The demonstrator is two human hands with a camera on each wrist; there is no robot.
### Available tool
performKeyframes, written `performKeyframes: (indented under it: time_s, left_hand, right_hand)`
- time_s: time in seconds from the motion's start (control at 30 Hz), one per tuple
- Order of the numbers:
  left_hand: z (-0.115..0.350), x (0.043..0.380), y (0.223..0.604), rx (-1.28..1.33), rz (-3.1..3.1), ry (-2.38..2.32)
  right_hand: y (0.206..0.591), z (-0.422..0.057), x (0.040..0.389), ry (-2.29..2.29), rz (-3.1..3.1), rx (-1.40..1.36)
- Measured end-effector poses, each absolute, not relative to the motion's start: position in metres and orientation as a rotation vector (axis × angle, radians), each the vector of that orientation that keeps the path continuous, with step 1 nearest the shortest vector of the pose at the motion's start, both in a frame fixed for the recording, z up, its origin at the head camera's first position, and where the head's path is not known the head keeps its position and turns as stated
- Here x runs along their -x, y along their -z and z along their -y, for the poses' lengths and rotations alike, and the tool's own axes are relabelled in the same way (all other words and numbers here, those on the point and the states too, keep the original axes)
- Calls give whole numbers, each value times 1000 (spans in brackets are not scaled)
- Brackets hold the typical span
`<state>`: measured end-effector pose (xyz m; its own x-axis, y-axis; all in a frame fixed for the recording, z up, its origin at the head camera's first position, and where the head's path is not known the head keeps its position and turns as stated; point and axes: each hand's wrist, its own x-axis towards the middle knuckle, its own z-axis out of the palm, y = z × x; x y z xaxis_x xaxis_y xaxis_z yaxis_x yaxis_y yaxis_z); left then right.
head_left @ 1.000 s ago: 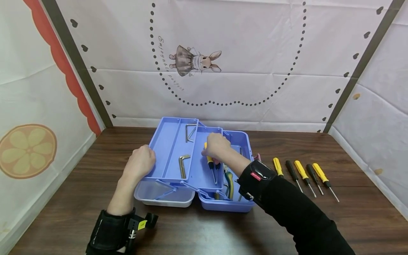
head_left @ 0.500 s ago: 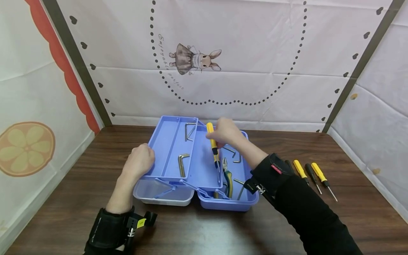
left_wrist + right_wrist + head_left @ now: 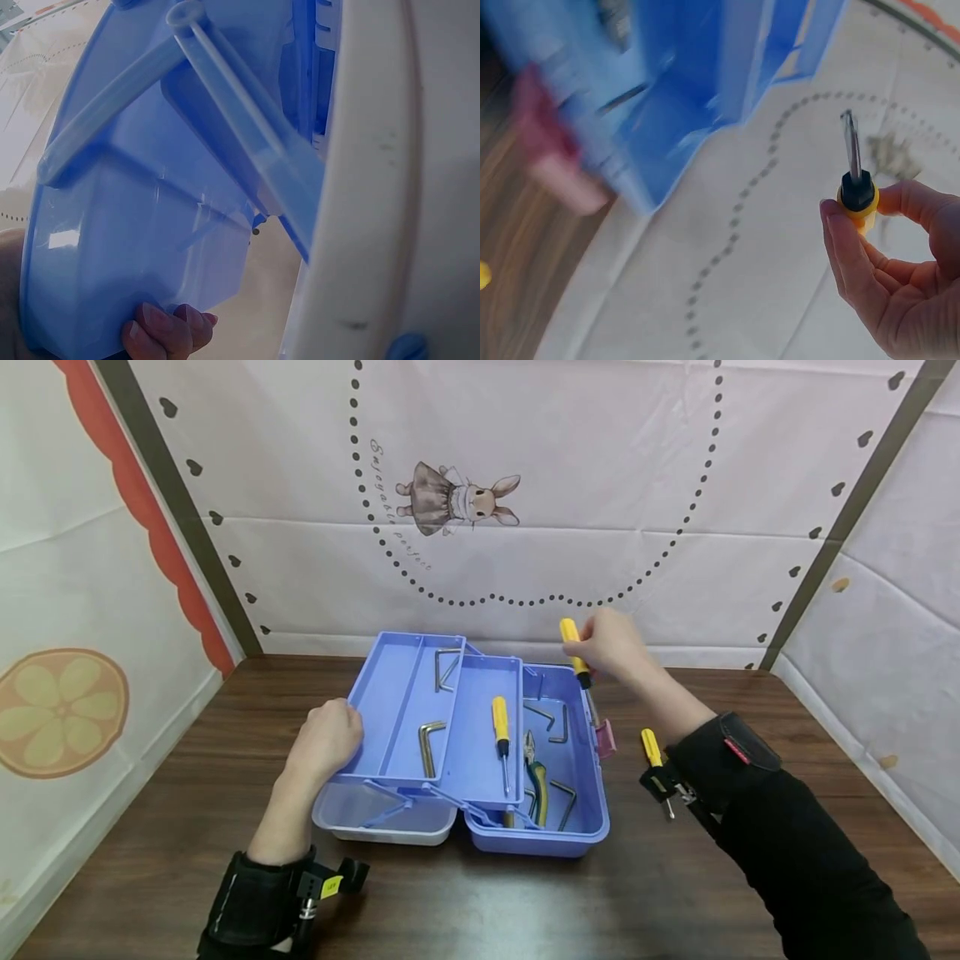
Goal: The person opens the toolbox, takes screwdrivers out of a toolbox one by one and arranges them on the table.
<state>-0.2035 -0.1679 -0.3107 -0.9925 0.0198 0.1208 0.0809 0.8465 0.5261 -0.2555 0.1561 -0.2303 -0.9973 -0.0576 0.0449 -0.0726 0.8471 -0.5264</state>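
Observation:
My left hand [image 3: 330, 739] grips the left edge of the upper tray [image 3: 390, 710] of a blue fold-out toolbox; its fingers [image 3: 169, 330] curl under the tray in the left wrist view. My right hand [image 3: 615, 647] pinches a yellow-handled screwdriver [image 3: 573, 647] above the toolbox's right rim, tip down. The right wrist view shows thumb and fingers around its handle [image 3: 862, 217]. Another yellow screwdriver [image 3: 501, 727] lies in the middle tray [image 3: 480, 760]. The upper tray bears hex keys [image 3: 427, 747]. In the base [image 3: 588, 810] lie pliers [image 3: 537, 781] and more hex keys [image 3: 566, 797].
On the wooden table [image 3: 480, 910] right of the toolbox lies a yellow screwdriver [image 3: 651, 747], partly behind the wrist camera. The right sleeve [image 3: 795, 843] covers the table farther right. A pink latch [image 3: 605, 739] juts from the box's right side. A printed cloth wall [image 3: 600, 527] stands behind.
My right hand has lifted a screwdriver out of the middle tray and moved right with it; another stays lying there. The right arm now hides most of the screwdriver row. The left hand holds still.

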Motion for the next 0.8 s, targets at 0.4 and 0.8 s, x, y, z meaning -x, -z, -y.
performKeyframes:
  time_s: [0.4, 0.8]
  left_hand:
    - [168, 202, 311, 86, 2904, 839]
    - [168, 202, 309, 86, 2909, 837]
  right_hand:
    - [288, -221, 251, -742, 3035, 6]
    - [335, -229, 251, -725, 3153, 228]
